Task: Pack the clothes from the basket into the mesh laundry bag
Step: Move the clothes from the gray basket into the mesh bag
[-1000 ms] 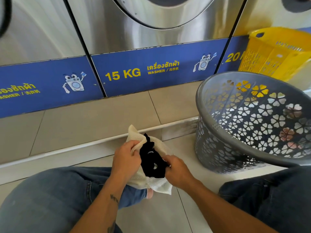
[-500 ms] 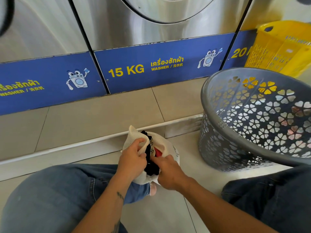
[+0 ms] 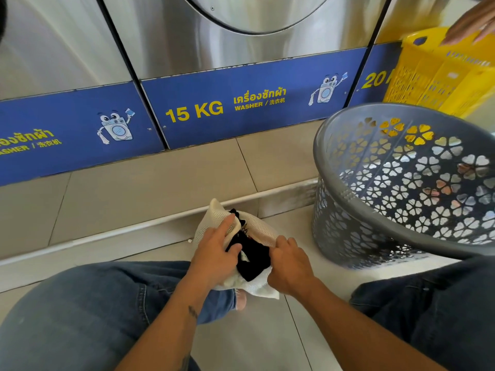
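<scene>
A cream mesh laundry bag (image 3: 261, 227) rests between my knees on the tiled floor. A black garment (image 3: 253, 257) fills its mouth. My left hand (image 3: 217, 253) grips the bag's left edge, forefinger stretched along the mesh. My right hand (image 3: 290, 266) holds the bag's right edge against the black cloth. The grey round basket (image 3: 348, 199) with flower-shaped holes stands to the right, tilted toward me; its inside shows no clothes.
Steel washers with blue "15 KG" panels (image 3: 249, 105) stand on a tiled step (image 3: 150, 188) in front. A yellow crate (image 3: 442, 73) sits behind the grey basket, with another person's hand (image 3: 474, 22) on its rim. My jeans-clad knees flank the bag.
The black garment has sunk further into the bag. My left forefinger now lies along the mesh. Another person's hand has appeared at the yellow crate.
</scene>
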Available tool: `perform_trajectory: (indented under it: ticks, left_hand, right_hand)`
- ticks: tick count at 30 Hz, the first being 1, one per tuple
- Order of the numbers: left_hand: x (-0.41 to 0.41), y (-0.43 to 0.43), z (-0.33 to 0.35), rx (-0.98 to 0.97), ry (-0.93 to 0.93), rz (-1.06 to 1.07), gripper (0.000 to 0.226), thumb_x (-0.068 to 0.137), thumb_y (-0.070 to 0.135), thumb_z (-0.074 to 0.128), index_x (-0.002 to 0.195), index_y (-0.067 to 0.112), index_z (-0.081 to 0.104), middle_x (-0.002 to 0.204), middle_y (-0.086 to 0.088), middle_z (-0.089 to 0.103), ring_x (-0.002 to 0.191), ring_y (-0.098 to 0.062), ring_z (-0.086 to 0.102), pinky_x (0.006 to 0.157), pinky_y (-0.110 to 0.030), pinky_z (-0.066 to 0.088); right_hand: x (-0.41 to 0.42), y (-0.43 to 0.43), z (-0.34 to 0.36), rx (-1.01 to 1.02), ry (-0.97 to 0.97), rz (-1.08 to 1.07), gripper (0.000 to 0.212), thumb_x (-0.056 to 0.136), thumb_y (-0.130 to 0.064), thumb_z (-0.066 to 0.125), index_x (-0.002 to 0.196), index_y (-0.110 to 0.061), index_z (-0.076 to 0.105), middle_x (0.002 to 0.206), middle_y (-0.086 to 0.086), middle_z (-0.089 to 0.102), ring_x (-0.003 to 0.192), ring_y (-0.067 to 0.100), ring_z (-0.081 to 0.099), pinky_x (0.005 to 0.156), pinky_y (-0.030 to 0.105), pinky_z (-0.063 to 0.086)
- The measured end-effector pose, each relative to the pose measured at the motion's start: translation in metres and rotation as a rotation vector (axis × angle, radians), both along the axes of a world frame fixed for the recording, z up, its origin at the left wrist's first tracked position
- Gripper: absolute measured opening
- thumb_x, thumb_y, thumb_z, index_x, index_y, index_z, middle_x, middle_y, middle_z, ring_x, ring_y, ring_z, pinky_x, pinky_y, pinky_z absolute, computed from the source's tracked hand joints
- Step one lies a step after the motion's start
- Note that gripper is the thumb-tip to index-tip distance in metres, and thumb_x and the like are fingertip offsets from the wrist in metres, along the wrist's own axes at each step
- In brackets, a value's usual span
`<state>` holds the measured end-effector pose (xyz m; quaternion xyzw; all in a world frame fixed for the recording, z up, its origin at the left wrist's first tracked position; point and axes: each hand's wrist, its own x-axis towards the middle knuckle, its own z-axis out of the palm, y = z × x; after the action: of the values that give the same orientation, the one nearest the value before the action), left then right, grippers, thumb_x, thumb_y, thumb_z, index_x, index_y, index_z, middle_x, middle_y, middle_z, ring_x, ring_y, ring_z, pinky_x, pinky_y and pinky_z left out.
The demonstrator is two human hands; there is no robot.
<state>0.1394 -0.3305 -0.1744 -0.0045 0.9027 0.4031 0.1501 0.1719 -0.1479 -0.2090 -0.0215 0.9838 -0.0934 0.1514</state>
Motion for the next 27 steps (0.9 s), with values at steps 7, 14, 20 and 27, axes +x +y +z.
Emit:
perform_trajectory:
  ticks: [7, 14, 20, 27]
  left_hand:
    - [0.0, 0.003, -0.015, -0.084, -0.044, -0.106, 0.056, 0.093, 0.024, 0.053, 0.141, 0.049, 0.04, 0.114, 0.005, 0.038, 0.107, -0.017, 0.047, 0.103, -0.033, 0.039]
    - [-0.002, 0.002, -0.017, -0.132, -0.029, -0.061, 0.054, 0.091, 0.026, 0.055, 0.14, 0.044, 0.043, 0.12, 0.0, 0.041, 0.112, -0.025, 0.05, 0.104, -0.04, 0.04]
    - [0.008, 0.008, -0.015, -0.172, 0.014, -0.016, 0.061, 0.084, 0.045, 0.063, 0.14, 0.045, 0.041, 0.123, 0.003, 0.041, 0.117, -0.024, 0.046, 0.102, -0.043, 0.042]
    - [0.018, 0.014, -0.014, -0.356, 0.12, 0.046, 0.056, 0.088, 0.039, 0.059, 0.138, 0.042, 0.035, 0.129, -0.002, 0.041, 0.116, -0.027, 0.043, 0.091, -0.044, 0.046]
  right_hand:
    - [-0.002, 0.013, 0.005, -0.377, -0.075, -0.256, 0.021, 0.067, -0.006, 0.05, 0.077, -0.022, 0.059, 0.099, 0.003, 0.05, 0.09, 0.024, 0.052, 0.065, 0.03, 0.043]
    - [-0.012, 0.018, 0.019, -0.46, -0.14, -0.186, 0.034, 0.065, -0.006, 0.045, 0.079, -0.029, 0.066, 0.089, -0.002, 0.062, 0.087, 0.024, 0.061, 0.075, 0.037, 0.056]
    - [0.0, 0.011, 0.019, -0.114, -0.166, 0.048, 0.044, 0.083, -0.012, 0.055, 0.122, -0.03, 0.067, 0.124, 0.007, 0.042, 0.119, 0.03, 0.038, 0.094, 0.04, 0.047]
    - [-0.006, 0.021, 0.015, -0.52, -0.027, -0.145, 0.037, 0.08, 0.003, 0.058, 0.07, -0.031, 0.067, 0.097, -0.002, 0.049, 0.091, 0.013, 0.054, 0.076, 0.02, 0.043]
